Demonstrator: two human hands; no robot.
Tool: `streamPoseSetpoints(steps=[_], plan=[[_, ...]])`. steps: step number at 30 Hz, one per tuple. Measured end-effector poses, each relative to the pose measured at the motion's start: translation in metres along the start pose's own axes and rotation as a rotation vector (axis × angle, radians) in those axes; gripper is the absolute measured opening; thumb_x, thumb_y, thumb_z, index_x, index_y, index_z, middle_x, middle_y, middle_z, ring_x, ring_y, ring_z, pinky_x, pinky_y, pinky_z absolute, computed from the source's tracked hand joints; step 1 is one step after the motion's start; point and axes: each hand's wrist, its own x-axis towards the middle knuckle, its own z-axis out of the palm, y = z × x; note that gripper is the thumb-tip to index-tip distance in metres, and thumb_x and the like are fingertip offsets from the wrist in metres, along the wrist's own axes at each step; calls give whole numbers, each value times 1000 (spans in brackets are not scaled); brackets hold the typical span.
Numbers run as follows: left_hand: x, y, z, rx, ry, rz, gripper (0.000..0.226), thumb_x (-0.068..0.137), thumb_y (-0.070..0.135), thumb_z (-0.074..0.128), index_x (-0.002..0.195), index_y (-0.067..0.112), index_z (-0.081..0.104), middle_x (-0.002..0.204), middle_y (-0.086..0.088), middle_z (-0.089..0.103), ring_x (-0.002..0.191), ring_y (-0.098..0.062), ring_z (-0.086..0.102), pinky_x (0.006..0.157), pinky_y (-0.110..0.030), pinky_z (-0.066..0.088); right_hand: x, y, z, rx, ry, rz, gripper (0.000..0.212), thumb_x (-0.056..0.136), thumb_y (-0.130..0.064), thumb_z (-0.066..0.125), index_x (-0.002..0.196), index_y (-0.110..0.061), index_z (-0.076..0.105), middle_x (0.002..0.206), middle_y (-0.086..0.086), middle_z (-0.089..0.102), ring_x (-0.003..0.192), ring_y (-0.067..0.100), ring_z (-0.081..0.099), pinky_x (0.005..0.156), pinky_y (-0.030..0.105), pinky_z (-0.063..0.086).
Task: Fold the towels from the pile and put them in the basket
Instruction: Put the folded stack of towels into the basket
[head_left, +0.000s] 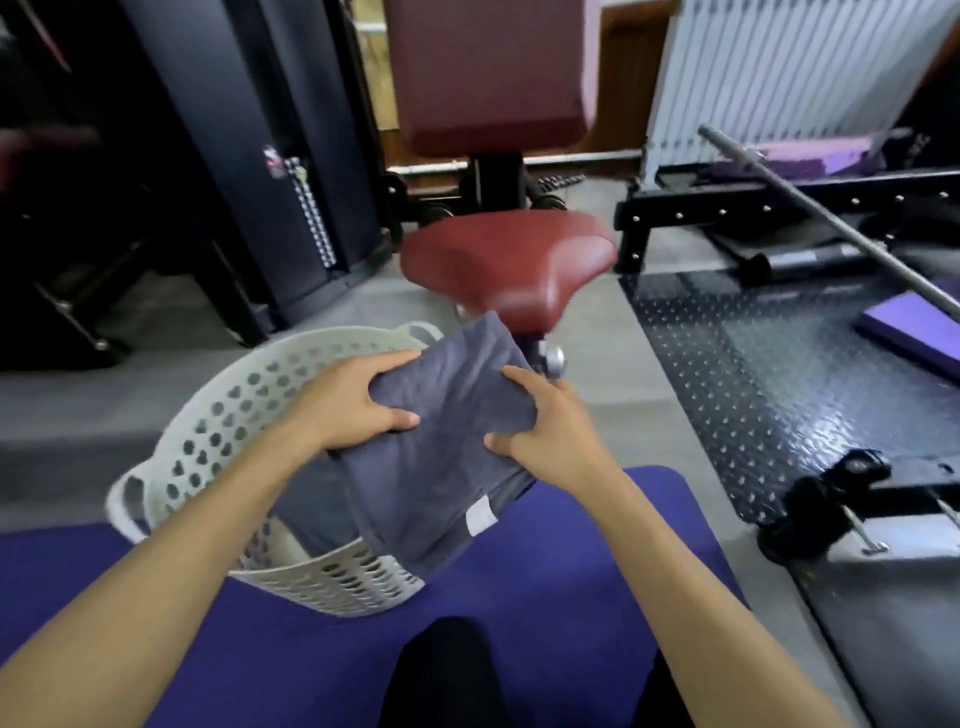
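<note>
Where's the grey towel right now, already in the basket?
Not yet: in the head view the folded grey towel is held mid-frame by the left hand and right hand, over the white basket's right rim.

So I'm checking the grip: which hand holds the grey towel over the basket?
The left hand: it grips the grey towel above the white basket; the right hand grips beyond its rim.

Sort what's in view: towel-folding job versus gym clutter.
Job:
grey towel, folded, held over the basket
white basket
left hand and right hand, both gripping the towel

Lying about:
red machine seat
steel bar
purple mat
radiator
</note>
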Motion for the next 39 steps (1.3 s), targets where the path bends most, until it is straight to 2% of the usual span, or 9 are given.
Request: streamPoseSetpoints(steps=[5,10,14,20,24,26,34,36,39], plan=[[-19,-73,-40,-19,31,-74,81,68,34,87,141,34,52,139,18,55,129,-4,49,109,-25,36,37,-43,60,-47,-108,-53,85,74,-28,82,147,-32,40,119,-1,41,109,14,46,88,19,33],[-12,-147,-53,-162,-7,-195,73,73,25,86,138,35,55,129,23,55,117,2,49,96,-10,34,93,-53,118,-80,-198,-18,84,70,-30,84,144,-30,46,139,2,51,128,19,48,94,22,39],[10,-195,-32,-227,-86,-263,77,72,26,87,141,31,53,140,16,55,128,-5,50,109,-23,35,123,-43,156,-130,-262,74,86,70,-35,86,145,-31,45,141,1,50,130,21,48,107,31,42],[48,-250,5,-230,-102,-294,77,73,30,85,141,33,52,140,16,53,131,-9,47,112,-30,35,158,-15,191,-171,-253,144,81,78,-38,80,148,-36,39,142,5,44,133,23,43,108,29,34],[47,-286,52,113,-353,-335,83,89,46,64,156,25,21,161,-3,24,148,-27,22,120,-37,18,168,16,224,-360,-509,223,79,90,-43,67,155,-32,25,157,7,28,143,27,31,116,32,25],[39,-304,74,111,-470,-401,90,90,57,57,158,26,6,165,-3,11,150,-27,14,122,-40,15,171,31,237,-404,-594,304,80,90,-48,64,156,-33,20,160,7,24,145,29,28,120,38,24],[53,-315,60,63,-319,-344,75,87,41,70,151,29,34,155,-4,38,142,-27,35,115,-35,29,200,31,243,-408,-541,323,69,90,-36,68,148,-30,31,146,9,37,125,31,49,105,38,43],[54,-308,62,290,-387,-348,72,93,50,55,154,32,22,158,-9,31,143,-33,30,116,-43,27,196,31,248,-542,-590,303,70,94,-43,60,152,-30,22,152,12,28,134,35,39,111,45,36],[47,-296,81,368,-403,-311,70,95,63,33,156,39,6,163,-9,7,149,-35,8,121,-52,8,188,31,258,-748,-643,147,87,93,-59,51,157,-24,3,162,10,-8,149,38,-1,122,53,7]])
